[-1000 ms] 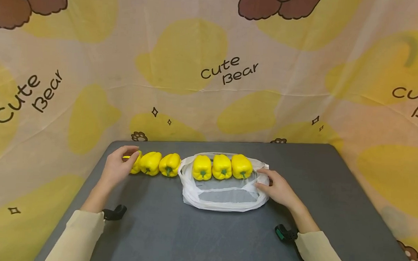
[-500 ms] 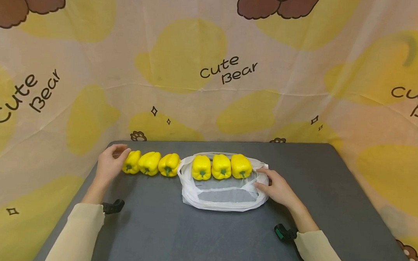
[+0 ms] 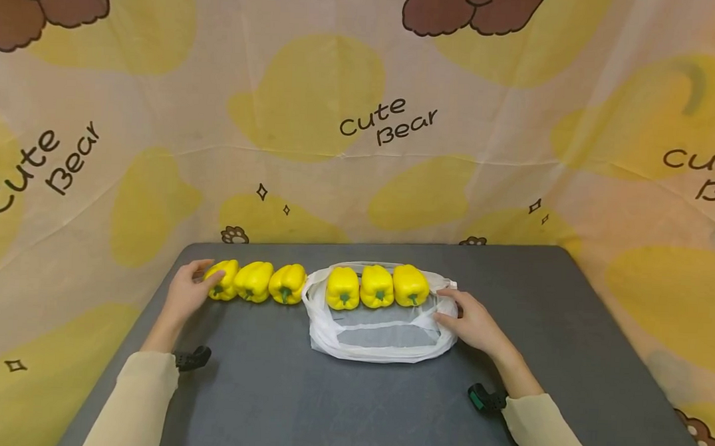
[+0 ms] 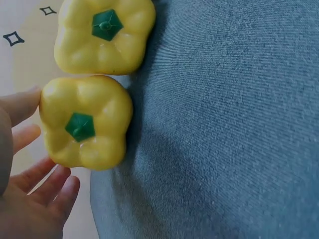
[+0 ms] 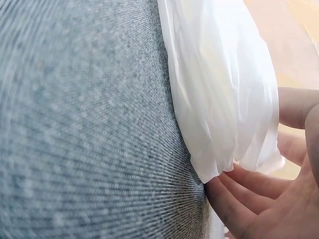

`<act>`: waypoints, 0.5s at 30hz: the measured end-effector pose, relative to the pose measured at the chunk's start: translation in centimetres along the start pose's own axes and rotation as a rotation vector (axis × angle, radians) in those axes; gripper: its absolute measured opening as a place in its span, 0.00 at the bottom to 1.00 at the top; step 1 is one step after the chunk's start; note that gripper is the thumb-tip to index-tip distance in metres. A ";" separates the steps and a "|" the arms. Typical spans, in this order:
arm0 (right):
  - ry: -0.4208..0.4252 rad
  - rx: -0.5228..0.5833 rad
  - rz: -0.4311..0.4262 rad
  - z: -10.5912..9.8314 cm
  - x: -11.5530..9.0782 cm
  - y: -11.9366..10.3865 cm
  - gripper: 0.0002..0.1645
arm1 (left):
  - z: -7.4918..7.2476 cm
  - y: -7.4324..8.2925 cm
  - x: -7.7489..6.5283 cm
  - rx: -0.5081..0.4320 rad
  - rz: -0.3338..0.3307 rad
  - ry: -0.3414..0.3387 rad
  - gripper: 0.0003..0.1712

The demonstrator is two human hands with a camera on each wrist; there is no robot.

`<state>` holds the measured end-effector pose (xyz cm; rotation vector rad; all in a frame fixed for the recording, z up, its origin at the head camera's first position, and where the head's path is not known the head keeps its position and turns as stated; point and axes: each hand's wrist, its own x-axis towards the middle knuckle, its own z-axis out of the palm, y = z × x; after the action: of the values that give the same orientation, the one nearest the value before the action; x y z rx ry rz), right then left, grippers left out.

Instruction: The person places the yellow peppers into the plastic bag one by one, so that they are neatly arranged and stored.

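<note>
My left hand (image 3: 188,290) is at the leftmost of three yellow bell peppers lined up left of a white plastic bag (image 3: 382,352). Its thumb overlaps that bell pepper (image 4: 84,122) at one side, and loosely spread fingers lie along its outer edge. The neighbouring bell pepper (image 4: 105,37) stands close beside it, green stem showing. With its thumb and fingers, my right hand (image 3: 473,321) holds the bag's right edge; the white plastic (image 5: 224,89) hides part of the fingers in the right wrist view. Three more bell peppers (image 3: 377,287) sit in a row at the bag's opening.
Everything stands on a dark grey table (image 3: 349,409). A patterned cloth (image 3: 302,114) hangs close behind its back edge and along both sides. Each wrist wears a black camera mount (image 3: 192,359). The third pepper (image 3: 287,284) of the left row sits right against the bag's left rim.
My left hand has moved left past the row, then lowered to the leftmost bell pepper, which it partly hid before. My right hand stays on the bag, and the peppers keep their places.
</note>
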<state>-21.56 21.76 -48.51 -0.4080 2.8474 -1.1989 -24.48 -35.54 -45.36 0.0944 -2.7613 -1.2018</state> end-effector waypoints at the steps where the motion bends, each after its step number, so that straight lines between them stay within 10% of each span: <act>1: 0.000 -0.001 0.003 0.0 0.0 0.0 0.34 | 0.0 0.0 0.0 -0.001 -0.004 -0.009 0.41; 15: 0.006 -0.008 0.004 0.0 0.0 -0.2 0.33 | -0.3 -0.1 -0.8 -0.052 -0.072 -0.144 0.45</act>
<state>-21.54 21.59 -48.38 -0.4000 2.8579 -1.1903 -23.66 -35.77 -45.34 0.1072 -2.8695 -1.3475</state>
